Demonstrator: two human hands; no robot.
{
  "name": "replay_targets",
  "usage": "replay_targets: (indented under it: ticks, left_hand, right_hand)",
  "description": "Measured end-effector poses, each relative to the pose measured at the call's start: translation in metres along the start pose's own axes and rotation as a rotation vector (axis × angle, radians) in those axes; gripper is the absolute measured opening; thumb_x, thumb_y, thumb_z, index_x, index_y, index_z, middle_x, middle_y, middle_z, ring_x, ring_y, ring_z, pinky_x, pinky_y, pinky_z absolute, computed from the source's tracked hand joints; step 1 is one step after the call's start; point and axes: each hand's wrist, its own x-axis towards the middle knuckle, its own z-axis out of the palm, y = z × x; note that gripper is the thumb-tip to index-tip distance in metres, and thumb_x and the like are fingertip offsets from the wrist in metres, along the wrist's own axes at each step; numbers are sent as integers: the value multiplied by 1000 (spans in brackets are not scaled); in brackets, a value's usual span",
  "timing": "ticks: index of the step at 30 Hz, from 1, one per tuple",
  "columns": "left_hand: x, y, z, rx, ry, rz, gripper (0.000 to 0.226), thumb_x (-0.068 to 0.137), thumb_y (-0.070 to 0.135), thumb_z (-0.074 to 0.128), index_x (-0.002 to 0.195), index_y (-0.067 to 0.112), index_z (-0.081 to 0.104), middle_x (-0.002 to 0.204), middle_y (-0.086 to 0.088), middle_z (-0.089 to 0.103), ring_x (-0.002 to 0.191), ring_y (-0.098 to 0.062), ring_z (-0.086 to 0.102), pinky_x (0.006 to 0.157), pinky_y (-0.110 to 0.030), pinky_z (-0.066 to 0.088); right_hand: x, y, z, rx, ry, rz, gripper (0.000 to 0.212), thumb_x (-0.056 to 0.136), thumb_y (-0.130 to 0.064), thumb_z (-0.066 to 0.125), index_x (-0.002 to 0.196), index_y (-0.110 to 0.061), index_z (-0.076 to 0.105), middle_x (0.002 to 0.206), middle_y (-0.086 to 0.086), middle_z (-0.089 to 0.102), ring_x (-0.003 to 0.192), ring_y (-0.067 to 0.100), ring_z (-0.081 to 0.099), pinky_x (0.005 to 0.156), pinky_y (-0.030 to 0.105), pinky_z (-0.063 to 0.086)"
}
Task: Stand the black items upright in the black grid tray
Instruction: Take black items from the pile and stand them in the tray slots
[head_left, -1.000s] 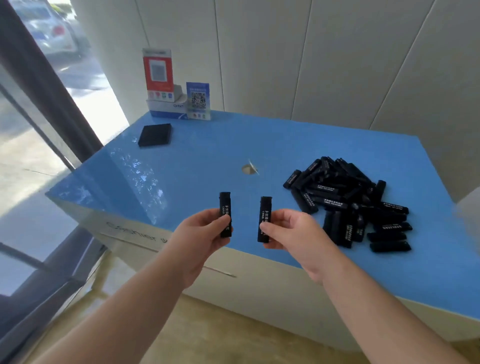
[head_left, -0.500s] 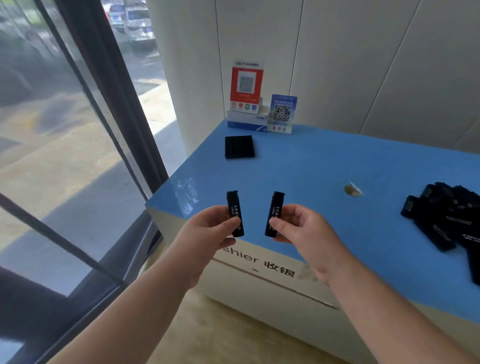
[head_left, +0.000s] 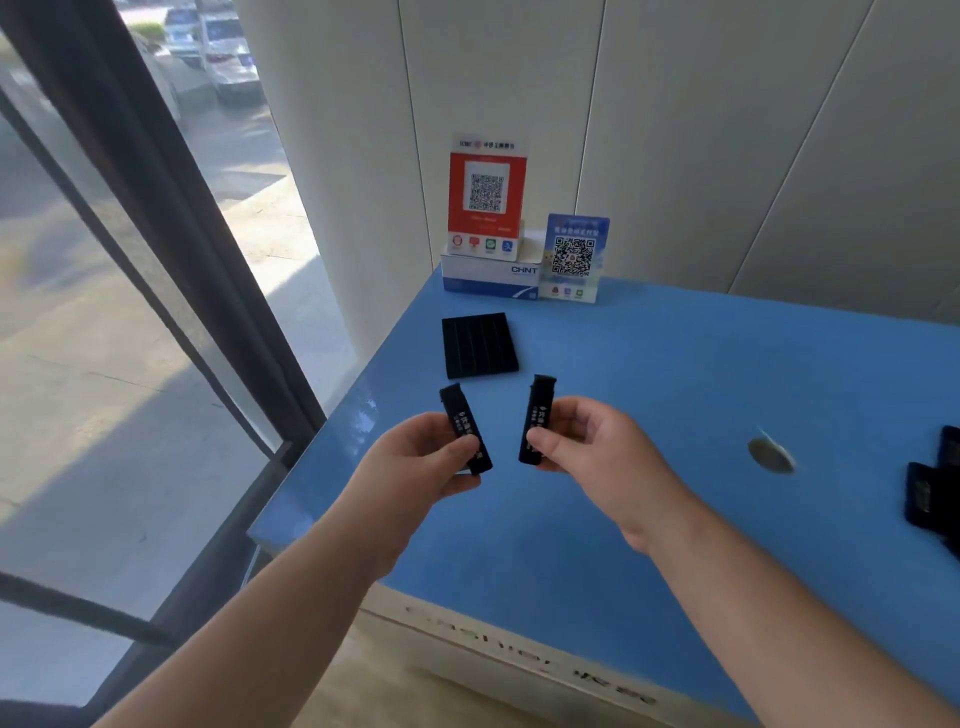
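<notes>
Near table (head_left: 649, 374) left edge: tray (head_left: 479, 345), seemingly empty; each hand holds item.

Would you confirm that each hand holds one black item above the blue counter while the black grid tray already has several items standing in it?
Not quite: the head view shows the black grid tray empty. Left hand and right hand each hold one black item above the blue counter.

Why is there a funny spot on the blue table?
A small round hole with a pale flap sticking up breaks the blue tabletop, right of the right hand. Nothing is spilled; the black grid tray lies flat.
</notes>
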Motion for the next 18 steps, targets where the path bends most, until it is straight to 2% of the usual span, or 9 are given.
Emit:
replay_targets:
  ticks: [7,16,18]
  left_hand:
    - [78,10,-24,72,0,-35,14,94,8,63,106,14,70,99,0,76,93,-17,73,95,-38,54]
    - [197,10,-66,353,17,100,13,90,20,67,99,28,71,91,9,75,86,-15,72,91,-41,56]
    - [224,13,-71,442,35,137,10,91,23,66,99,28,70,89,11,74,84,-11,70,86,-36,56]
  right_hand:
    - [73,-6,14,-25,66,39,10,93,-9,68,101,-14,70,98,4,77,93,19,74,93,39,58]
    - [144,-4,45,-56,182,56,12,92,-8,69,97,-19,70,98,2,76,96,22,72,92,39,58]
    - [155,-2,48,-59,213,62,12,92,-9,69,98,-18,70,99,2,76,98,22,72,93,41,58]
